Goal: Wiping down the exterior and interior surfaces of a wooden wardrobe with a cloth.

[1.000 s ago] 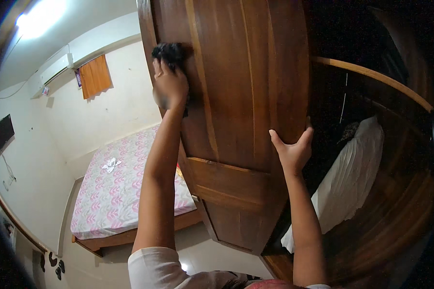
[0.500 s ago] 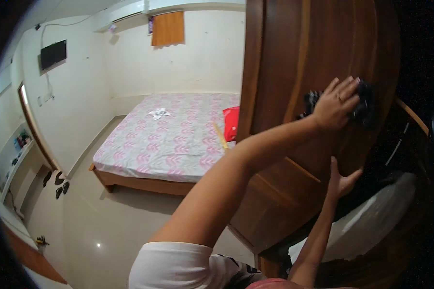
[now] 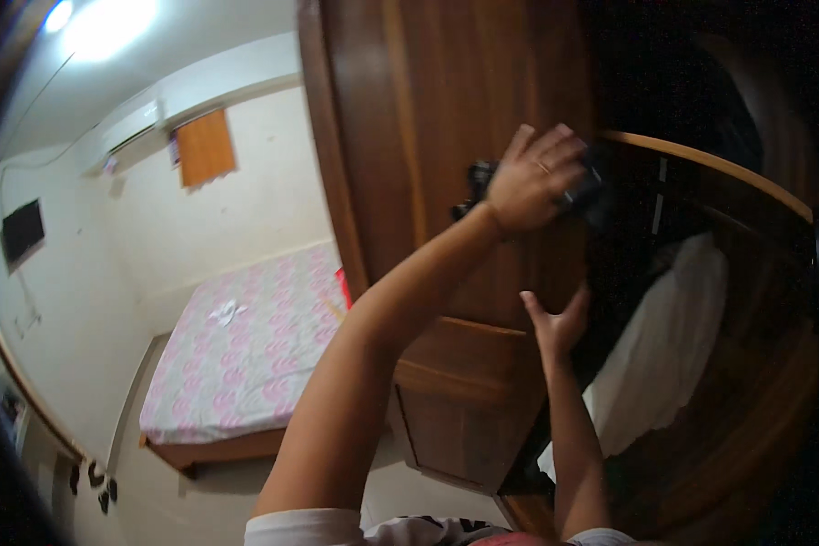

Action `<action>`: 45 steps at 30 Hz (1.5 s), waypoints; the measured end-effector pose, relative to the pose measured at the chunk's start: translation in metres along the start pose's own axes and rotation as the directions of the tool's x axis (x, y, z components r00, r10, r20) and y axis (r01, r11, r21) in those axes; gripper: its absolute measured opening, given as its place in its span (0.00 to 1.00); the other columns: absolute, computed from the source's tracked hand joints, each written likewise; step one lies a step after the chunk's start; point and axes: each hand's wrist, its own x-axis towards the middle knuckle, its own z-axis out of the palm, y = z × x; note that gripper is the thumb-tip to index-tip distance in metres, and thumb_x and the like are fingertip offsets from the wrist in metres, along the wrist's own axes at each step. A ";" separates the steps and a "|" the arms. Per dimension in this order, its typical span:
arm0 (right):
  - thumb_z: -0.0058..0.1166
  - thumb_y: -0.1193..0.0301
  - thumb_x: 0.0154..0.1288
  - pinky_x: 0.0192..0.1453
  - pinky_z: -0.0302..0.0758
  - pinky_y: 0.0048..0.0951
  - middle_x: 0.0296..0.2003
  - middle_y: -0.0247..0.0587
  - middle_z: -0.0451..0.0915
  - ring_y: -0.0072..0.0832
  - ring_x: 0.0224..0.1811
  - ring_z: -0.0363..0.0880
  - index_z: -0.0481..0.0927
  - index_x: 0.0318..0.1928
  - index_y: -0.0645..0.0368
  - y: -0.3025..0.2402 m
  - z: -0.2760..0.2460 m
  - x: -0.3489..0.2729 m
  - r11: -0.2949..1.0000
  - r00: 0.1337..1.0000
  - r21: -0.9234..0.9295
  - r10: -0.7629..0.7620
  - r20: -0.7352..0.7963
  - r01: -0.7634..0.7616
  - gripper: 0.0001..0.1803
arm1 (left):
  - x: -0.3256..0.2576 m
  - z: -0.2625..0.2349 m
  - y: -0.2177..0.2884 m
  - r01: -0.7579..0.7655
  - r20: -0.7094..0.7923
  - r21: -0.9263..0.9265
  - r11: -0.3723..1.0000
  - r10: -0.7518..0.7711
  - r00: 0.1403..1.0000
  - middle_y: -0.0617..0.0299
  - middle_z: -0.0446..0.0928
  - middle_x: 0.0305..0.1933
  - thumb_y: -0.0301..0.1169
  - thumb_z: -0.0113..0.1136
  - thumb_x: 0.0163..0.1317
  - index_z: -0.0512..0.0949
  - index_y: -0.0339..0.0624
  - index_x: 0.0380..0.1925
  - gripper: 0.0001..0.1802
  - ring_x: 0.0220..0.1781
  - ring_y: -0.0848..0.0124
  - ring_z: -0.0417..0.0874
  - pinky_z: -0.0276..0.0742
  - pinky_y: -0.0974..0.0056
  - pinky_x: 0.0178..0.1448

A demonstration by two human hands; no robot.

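A dark brown wooden wardrobe door [image 3: 455, 82] stands swung open in front of me. High on its face, my left hand [image 3: 535, 182] presses a crumpled black cloth [image 3: 480, 180] flat against the wood. Parts of the cloth stick out on both sides of the hand, and the fingers lie slightly spread over it. Lower down, my right hand [image 3: 560, 329] is at the door's free edge, its thumb on the face. The other fingers are partly hidden around the edge.
Right of the door is the wardrobe's dark inside, with a whitish cloth bundle [image 3: 669, 337] and a light wooden edge [image 3: 728, 168]. A bed [image 3: 246, 337] with a pink-patterned sheet stands to the left. Several pieces of footwear [image 3: 100, 482] lie on the floor by the doorway.
My view has turned right and upward, so the bed and door sit farther left. The left hand stays on the cloth high on the door; the right hand remains at the door's edge.
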 end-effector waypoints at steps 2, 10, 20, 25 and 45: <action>0.71 0.44 0.42 0.55 0.74 0.43 0.54 0.55 0.71 0.47 0.54 0.74 0.61 0.65 0.62 0.000 -0.005 0.005 0.993 0.992 0.049 -0.108 -0.062 0.111 0.56 | 0.024 -0.006 -0.012 0.215 -0.091 0.093 0.972 -0.207 0.974 0.59 0.67 0.64 0.29 0.63 0.47 0.76 0.47 0.47 0.23 0.73 0.58 0.57 0.51 0.39 0.71; 0.64 0.37 0.46 0.49 0.77 0.42 0.50 0.54 0.72 0.47 0.50 0.75 0.57 0.67 0.64 -0.011 -0.016 0.011 0.991 0.994 0.085 -0.109 0.023 0.106 0.58 | 0.061 0.001 -0.026 0.426 -0.293 0.067 0.902 -0.390 0.873 0.49 0.62 0.69 0.32 0.55 0.61 0.69 0.36 0.58 0.24 0.75 0.53 0.53 0.49 0.46 0.74; 0.68 0.56 0.52 0.68 0.63 0.41 0.62 0.51 0.69 0.45 0.64 0.67 0.68 0.62 0.63 -0.005 -0.151 0.114 0.980 0.773 0.181 -0.174 0.610 0.078 0.40 | -0.020 0.019 0.039 -0.077 0.135 -0.031 0.997 0.081 0.988 0.59 0.67 0.66 0.25 0.58 0.51 0.78 0.46 0.45 0.18 0.73 0.61 0.59 0.53 0.41 0.71; 0.63 0.65 0.58 0.54 0.74 0.35 0.44 0.47 0.81 0.37 0.49 0.79 0.78 0.49 0.62 -0.093 -0.282 0.208 0.824 0.825 -0.096 -0.564 -0.036 0.559 0.21 | 0.060 0.006 -0.007 0.210 -0.198 0.105 0.972 -0.186 0.962 0.58 0.70 0.63 0.21 0.61 0.48 0.75 0.44 0.49 0.23 0.71 0.58 0.63 0.60 0.41 0.68; 0.37 0.54 0.71 0.71 0.54 0.47 0.25 0.48 0.80 0.44 0.34 0.79 0.81 0.25 0.62 -0.074 -0.385 0.246 0.245 0.832 -0.951 -0.555 0.024 0.191 0.29 | 0.146 0.054 0.061 0.227 -0.055 -0.487 0.843 -0.289 0.956 0.40 0.78 0.37 0.43 0.49 0.67 0.76 0.31 0.34 0.21 0.42 0.46 0.79 0.73 0.49 0.50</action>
